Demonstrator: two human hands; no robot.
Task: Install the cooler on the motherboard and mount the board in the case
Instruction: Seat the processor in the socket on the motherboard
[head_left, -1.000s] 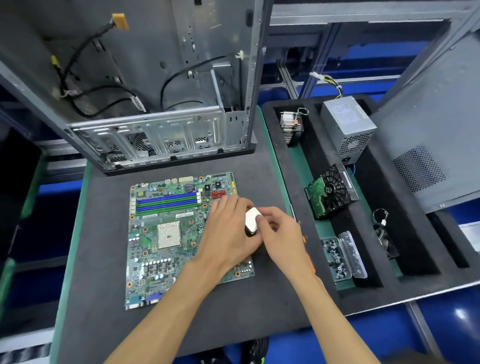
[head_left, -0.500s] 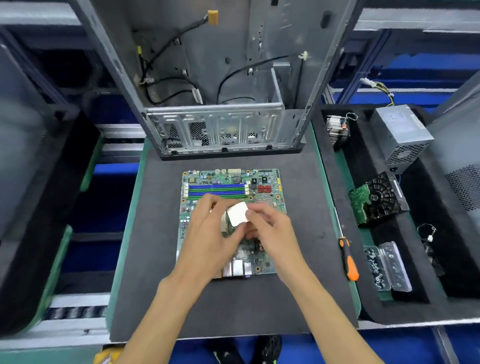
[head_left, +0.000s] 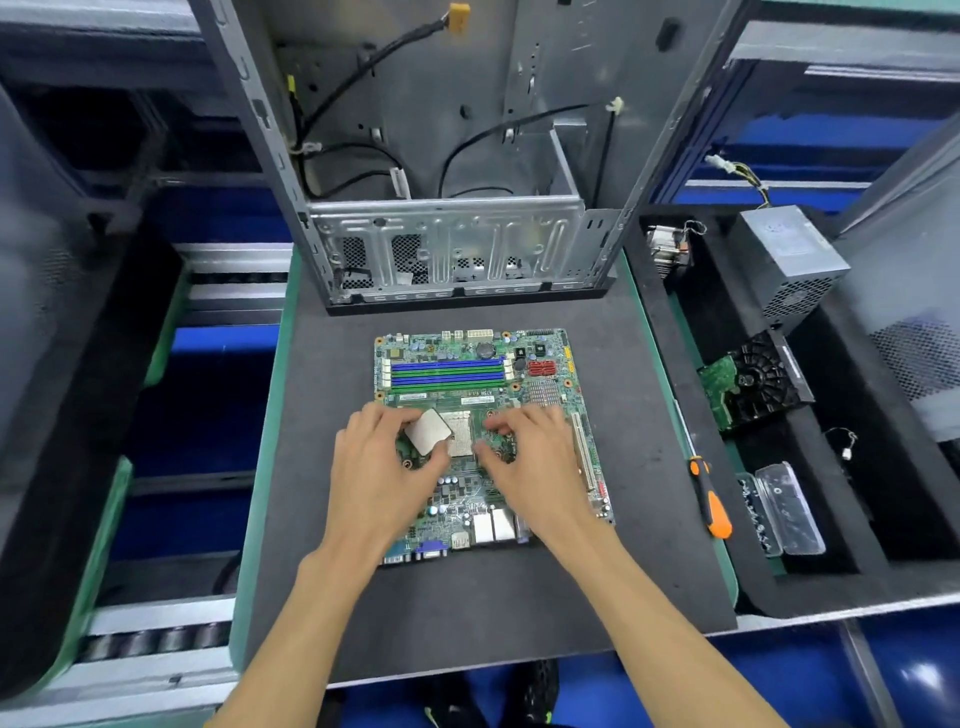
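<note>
Pinching unlabelled processor (head_left: 429, 431) over motherboard (head_left: 470, 364)

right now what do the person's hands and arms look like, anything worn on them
Both are bare. The left hand and right hand wear no gloves, and no rings, watch or wrist strap show. Both forearms are uncovered as far as the bottom edge of the picture, with no sleeves in view.

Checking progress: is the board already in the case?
No, the board lies flat on the mat, in front of the case.
</note>
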